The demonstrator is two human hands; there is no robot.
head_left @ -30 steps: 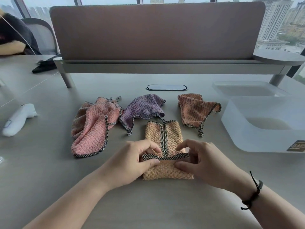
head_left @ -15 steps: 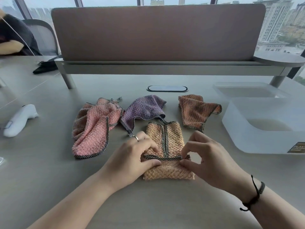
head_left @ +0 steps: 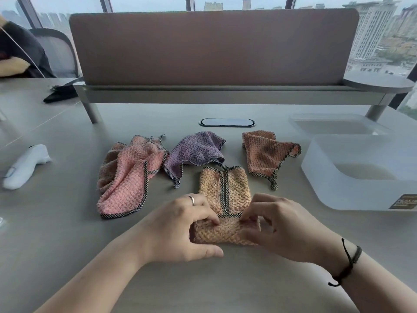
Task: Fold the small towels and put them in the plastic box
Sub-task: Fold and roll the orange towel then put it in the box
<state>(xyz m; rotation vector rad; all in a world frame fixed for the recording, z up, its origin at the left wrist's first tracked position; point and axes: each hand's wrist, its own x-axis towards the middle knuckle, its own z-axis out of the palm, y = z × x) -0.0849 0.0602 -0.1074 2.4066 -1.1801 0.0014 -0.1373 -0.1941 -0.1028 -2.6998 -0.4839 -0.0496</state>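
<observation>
While the near edge of the yellow-orange towel [head_left: 223,193] is hidden under both hands at the lower centre of the frame, its far half can be seen lying flat on the grey table [head_left: 225,285], with two checked hems meeting along its middle. The folded-over near part is pinched by the left hand [head_left: 180,231], whose fingertips are curled onto the fold and whose thumb is laid on the table below it; a ring is worn on one finger. The right end of the same fold is gripped by the curled fingers of the right hand [head_left: 284,229], a dark cord being worn at its wrist. Three unfolded towels are spread just beyond: a pink towel [head_left: 128,177] at centre left, a purple towel [head_left: 196,152] in the middle, whose hem tail touches the held towel's far edge, and an orange towel [head_left: 266,152] at centre right. The translucent plastic box [head_left: 361,195] is stood at the right edge, cut off by the frame, its label only partly legible; its lid [head_left: 338,125] is laid behind it. A white handheld device [head_left: 24,166] lies at the left, its kind hard to make out.
</observation>
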